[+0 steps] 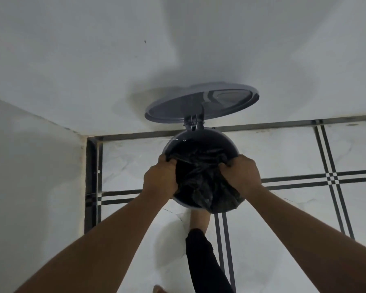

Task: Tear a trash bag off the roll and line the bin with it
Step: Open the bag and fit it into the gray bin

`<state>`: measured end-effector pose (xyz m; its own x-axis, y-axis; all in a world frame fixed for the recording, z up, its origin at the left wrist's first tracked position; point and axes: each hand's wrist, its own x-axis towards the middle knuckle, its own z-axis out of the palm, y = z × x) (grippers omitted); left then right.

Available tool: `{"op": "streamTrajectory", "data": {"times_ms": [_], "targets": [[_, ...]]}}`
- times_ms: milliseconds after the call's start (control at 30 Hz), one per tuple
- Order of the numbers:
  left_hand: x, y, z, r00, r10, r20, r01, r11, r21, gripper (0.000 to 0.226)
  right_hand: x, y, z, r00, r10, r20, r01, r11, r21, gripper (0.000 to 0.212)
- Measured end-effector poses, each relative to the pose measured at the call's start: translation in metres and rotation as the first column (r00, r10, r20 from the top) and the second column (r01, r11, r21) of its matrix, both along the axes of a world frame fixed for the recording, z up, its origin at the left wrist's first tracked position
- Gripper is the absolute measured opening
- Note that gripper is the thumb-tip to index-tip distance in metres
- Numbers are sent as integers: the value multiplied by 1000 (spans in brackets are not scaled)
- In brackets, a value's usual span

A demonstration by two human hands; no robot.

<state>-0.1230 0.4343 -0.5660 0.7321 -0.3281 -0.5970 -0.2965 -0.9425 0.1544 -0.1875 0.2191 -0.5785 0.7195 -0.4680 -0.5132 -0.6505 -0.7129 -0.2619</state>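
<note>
A round grey pedal bin stands on the tiled floor against the wall, its lid swung up and open. A black trash bag lies crumpled in the bin's mouth, and part of it drapes over the near rim. My left hand grips the bag's edge at the left rim. At the right rim my right hand grips the bag's opposite edge. No roll is in view.
A white wall rises right behind the bin, and another wall closes the corner on the left. My leg in a dark trouser and foot stand on the white tiled floor just below the bin.
</note>
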Motion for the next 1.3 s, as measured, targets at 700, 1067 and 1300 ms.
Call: {"op": "streamTrajectory", "data": {"times_ms": [700,1067,1300], "targets": [[99,46,-52,970,-244,10,239,943,-231,97,50,-72,-44,930,246,274,-244,969,-44,33],[106,15,-84,981,98,-167,-112,990,-82,39,103,-85,-53,914,305,-267,-265,948,174,39],[69,53,-96,701,645,-303,-710,593,-380,29,44,-115,-63,872,-323,-367,488,604,630,42]]}}
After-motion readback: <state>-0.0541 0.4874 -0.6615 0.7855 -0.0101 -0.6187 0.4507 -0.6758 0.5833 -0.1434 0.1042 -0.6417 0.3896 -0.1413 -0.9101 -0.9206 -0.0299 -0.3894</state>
